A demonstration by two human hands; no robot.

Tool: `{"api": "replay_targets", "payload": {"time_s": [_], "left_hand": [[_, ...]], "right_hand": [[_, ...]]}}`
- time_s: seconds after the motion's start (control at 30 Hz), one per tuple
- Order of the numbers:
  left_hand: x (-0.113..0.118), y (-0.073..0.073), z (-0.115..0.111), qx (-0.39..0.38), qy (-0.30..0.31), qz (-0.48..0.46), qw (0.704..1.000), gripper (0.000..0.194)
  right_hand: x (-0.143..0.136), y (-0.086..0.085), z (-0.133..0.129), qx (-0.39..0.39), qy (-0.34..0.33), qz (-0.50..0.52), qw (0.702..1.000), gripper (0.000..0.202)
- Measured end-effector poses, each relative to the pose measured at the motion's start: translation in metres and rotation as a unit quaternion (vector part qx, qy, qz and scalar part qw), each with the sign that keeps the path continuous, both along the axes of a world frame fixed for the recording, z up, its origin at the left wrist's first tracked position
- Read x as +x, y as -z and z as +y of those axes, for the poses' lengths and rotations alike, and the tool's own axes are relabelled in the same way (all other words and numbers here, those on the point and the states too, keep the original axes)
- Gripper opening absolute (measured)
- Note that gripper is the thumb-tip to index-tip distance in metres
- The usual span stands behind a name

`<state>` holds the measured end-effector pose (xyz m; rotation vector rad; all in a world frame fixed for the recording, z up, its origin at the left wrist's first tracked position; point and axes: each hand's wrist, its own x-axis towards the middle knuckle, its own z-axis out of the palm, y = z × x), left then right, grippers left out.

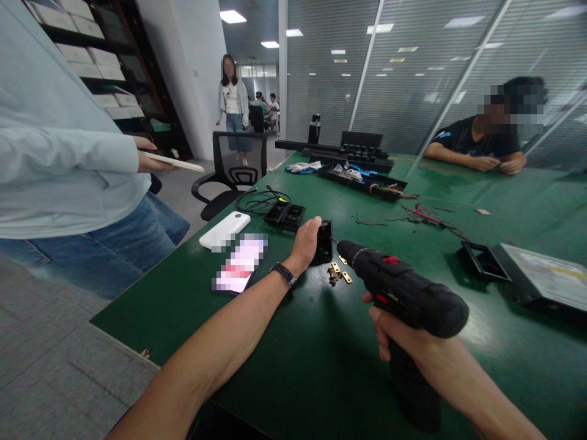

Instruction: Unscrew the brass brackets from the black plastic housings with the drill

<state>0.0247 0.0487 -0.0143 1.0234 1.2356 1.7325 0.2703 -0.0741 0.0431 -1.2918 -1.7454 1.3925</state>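
My right hand [397, 333] is wrapped round the grip of a black cordless drill [406, 287]. Its bit points left, with the tip at or close to a small black box [325, 241]; whether they touch I cannot tell. Closed on that box is my left hand [306, 244], which keeps it standing on edge with its hollow side turned toward the drill. Several brass-coloured hinges [340, 274] lie on the green table just below the box. To the left of my left hand rest a lit phone [241, 263] and a white power bank [225, 230].
Behind my left hand are black compartment boxes [285, 215] and a cable [252, 195]. Farther back lie a long black tray [362, 180] and gloves [302, 167]. A black frame [483, 261] stands at right. One person stands close on the left; another sits across the table [435, 183].
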Motion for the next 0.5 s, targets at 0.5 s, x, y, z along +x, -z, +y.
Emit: {"api": "replay_targets", "payload": {"time_s": [0.5], "left_hand": [[-0.0028,0.0016,0.0011,0.046,-0.02,0.05,0.998,0.04]], "right_hand": [[-0.0023,-0.0003,-0.0016,0.009,0.011,0.009,1.0,0.042]]}}
